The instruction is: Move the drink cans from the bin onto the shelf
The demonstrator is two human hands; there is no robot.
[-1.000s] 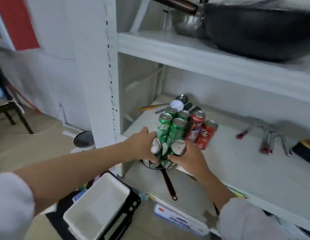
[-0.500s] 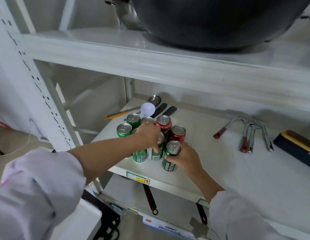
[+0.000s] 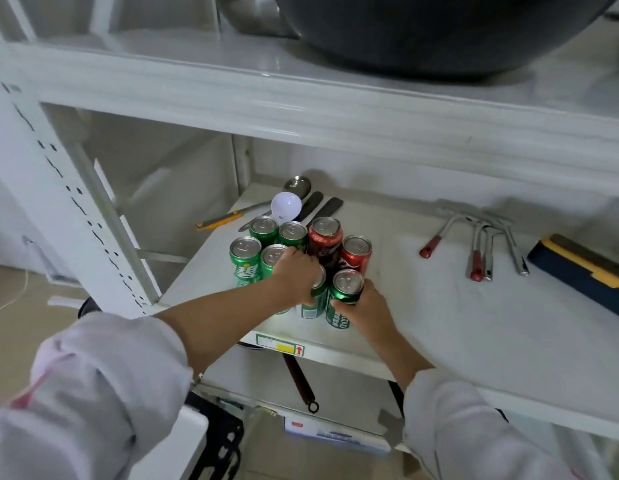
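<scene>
Several drink cans stand upright in a tight cluster on the white shelf (image 3: pixel 439 334), near its front left corner. Green cans (image 3: pixel 245 259) fill the left and back; two red cans (image 3: pixel 356 254) stand at the right back. My left hand (image 3: pixel 294 273) wraps over a green can (image 3: pixel 316 299) in the front row. My right hand (image 3: pixel 365 306) grips another green can (image 3: pixel 344 294) beside it. Both held cans rest on the shelf. The bin (image 3: pixel 218 441) is at the bottom edge, mostly hidden by my left sleeve.
A white ladle (image 3: pixel 285 206), metal spoon and yellow-handled tool lie behind the cans. Red-handled metal tools (image 3: pixel 477 247) and a blue-yellow box (image 3: pixel 585 268) sit to the right. A large black wok (image 3: pixel 439 32) rests on the shelf above. A pan handle (image 3: pixel 299 382) hangs below.
Both hands carried the two green cans up from below the shelf edge and set them down in front of the cluster. The view moved closer and lower toward the shelf.
</scene>
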